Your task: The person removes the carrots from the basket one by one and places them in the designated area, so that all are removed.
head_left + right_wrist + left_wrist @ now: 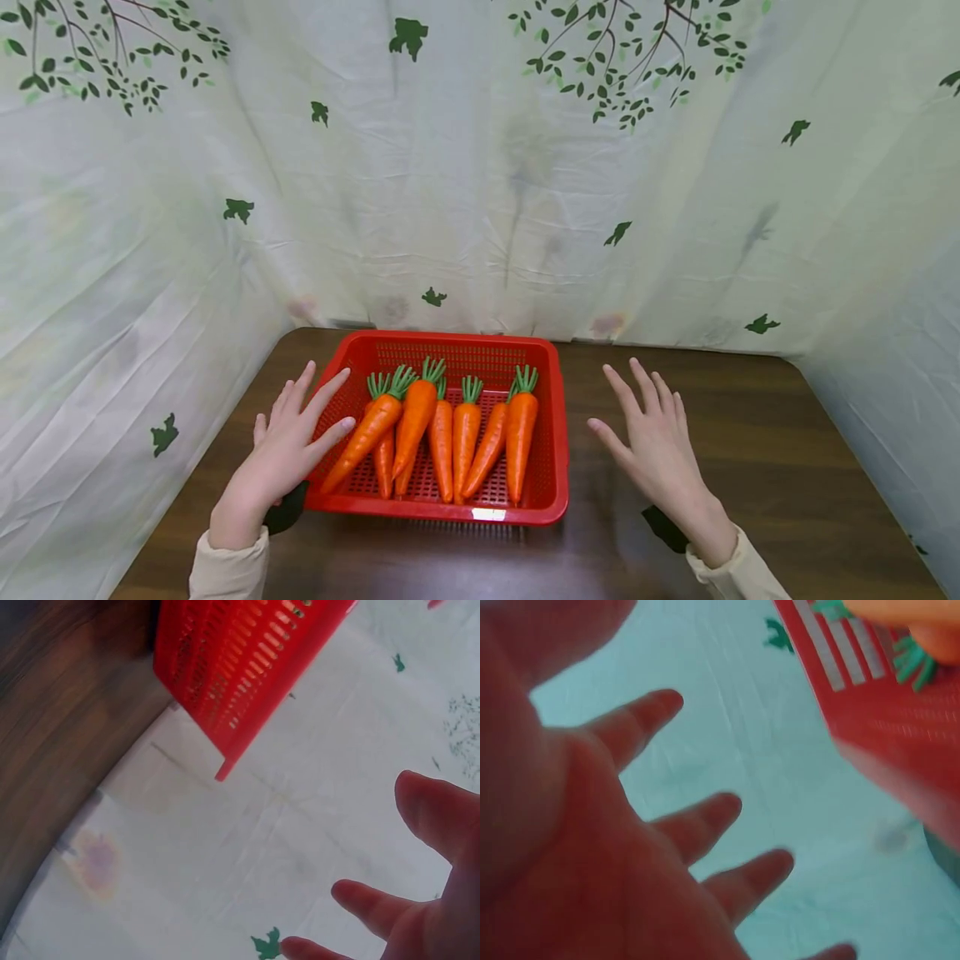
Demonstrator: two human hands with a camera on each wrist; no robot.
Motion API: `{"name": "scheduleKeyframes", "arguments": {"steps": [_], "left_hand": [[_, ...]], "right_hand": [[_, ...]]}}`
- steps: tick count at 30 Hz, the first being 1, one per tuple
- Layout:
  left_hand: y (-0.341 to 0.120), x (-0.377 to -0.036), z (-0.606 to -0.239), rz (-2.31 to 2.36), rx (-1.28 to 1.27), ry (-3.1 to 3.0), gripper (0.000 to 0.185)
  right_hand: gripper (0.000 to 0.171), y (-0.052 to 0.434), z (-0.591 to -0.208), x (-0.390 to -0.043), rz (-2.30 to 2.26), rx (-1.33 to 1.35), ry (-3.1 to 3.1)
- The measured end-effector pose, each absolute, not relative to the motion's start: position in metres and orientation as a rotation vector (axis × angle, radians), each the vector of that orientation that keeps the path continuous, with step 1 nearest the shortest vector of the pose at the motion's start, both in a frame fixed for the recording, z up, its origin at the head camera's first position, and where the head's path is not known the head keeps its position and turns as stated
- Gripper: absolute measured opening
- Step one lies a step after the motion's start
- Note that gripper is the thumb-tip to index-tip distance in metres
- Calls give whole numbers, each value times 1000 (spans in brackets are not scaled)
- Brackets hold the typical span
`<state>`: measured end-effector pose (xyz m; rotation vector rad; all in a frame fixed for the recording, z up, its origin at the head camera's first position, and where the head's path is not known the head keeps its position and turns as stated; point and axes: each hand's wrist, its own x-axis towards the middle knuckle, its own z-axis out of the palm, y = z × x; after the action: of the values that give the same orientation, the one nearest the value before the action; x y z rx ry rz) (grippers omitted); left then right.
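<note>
Several orange carrots with short green tops [467, 421] lie in a red plastic basket [555, 433] with slotted walls. My left hand [288, 446] is spread over the basket's left rim, its thumb and index finger above the leftmost carrot [367, 437]. In the left wrist view nothing lies between the left hand's spread fingers [727, 892], and the basket [885, 742] shows beyond them. To the right of the basket, my right hand [660, 442] hovers over the table with fingers spread, holding nothing. The basket's outer wall [240, 660] shows in the right wrist view, apart from the right fingers.
Under the basket is a dark brown wooden table [765, 450]. Whitish cloth [480, 208] printed with leaves and branches hangs behind the table and along both sides. The table's back edge meets this cloth just behind the basket.
</note>
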<state>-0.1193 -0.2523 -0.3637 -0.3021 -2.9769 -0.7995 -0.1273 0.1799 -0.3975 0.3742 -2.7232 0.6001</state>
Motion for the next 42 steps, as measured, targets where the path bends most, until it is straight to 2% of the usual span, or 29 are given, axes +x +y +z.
{"name": "scheduleKeyframes", "arguments": {"steps": [16, 24, 37, 42], "left_hand": [[-298, -136, -367, -1117, -412, -3044, 69], [-305, -148, -378, -1558, -531, -2974, 69], [-315, -162, -388, -1801, -386, -3017, 75], [-321, -168, -392, -1861, -401, -3015, 76]], "right_hand": [[76, 163, -393, -133, 842, 542, -2635], [76, 154, -391, -134, 950, 588, -2651], [74, 138, -389, -134, 1087, 694, -2658], [72, 132, -386, -135, 1228, 725, -2683]]}}
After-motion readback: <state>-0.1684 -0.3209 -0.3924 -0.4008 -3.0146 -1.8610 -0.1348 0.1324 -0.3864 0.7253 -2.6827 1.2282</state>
